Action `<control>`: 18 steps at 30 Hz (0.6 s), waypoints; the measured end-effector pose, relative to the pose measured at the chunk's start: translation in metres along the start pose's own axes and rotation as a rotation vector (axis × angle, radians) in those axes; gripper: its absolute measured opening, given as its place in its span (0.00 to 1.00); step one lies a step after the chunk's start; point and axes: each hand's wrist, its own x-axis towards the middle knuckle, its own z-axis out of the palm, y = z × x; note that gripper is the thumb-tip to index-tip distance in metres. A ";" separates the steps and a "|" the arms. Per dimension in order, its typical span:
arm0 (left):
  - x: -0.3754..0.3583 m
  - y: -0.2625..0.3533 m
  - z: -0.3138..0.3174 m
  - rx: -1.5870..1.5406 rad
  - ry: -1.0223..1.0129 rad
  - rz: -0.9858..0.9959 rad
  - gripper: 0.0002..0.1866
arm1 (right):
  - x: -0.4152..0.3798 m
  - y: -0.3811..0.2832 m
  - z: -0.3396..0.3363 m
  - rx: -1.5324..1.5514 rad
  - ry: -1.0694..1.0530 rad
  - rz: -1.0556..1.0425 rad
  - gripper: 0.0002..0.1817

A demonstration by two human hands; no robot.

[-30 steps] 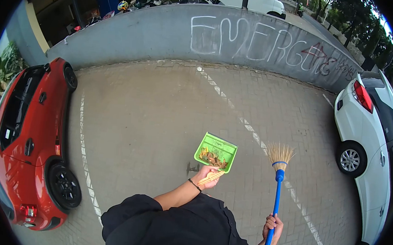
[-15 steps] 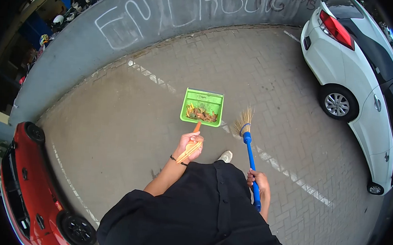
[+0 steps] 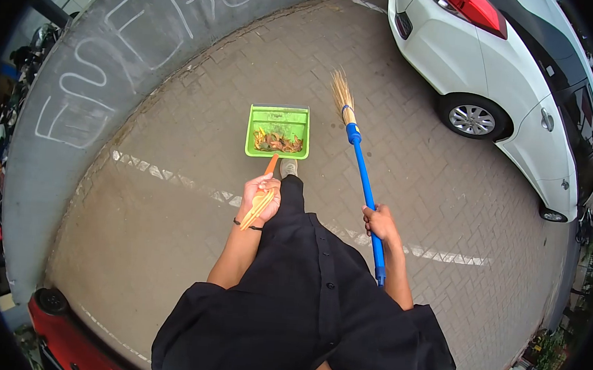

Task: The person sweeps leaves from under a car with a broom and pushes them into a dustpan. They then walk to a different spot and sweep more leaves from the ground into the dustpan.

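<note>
My left hand is wrapped round the orange handle of a green dustpan, which is held out in front of me. Dry brown and yellow leaves lie along the pan's near side. Yellow-orange strips, part of the handle end, stick out below that fist toward the wrist. In my right hand is a broom with a long blue handle. Its straw bristles point forward, to the right of the dustpan and apart from it. My shoe shows just below the pan.
A white car stands at the upper right, its rear wheel close by. Part of a red car shows at the lower left. A curved grey wall with painted letters bounds the paved ground. White dashed lines cross the paving.
I have stepped forward and turned right: the white car is nearer and the red car has slid toward the lower left. Dustpan and broom have come along, with the bristles reaching farther ahead.
</note>
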 end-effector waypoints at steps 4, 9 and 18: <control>0.098 0.022 0.089 -0.012 0.052 -0.056 0.07 | 0.060 -0.081 -0.029 0.076 0.020 0.045 0.13; 0.223 0.034 0.194 0.098 0.132 -0.083 0.09 | 0.134 -0.163 -0.075 0.014 0.072 0.073 0.14; 0.457 0.123 0.324 0.192 0.110 -0.144 0.06 | 0.376 -0.258 -0.120 -0.393 0.280 0.003 0.22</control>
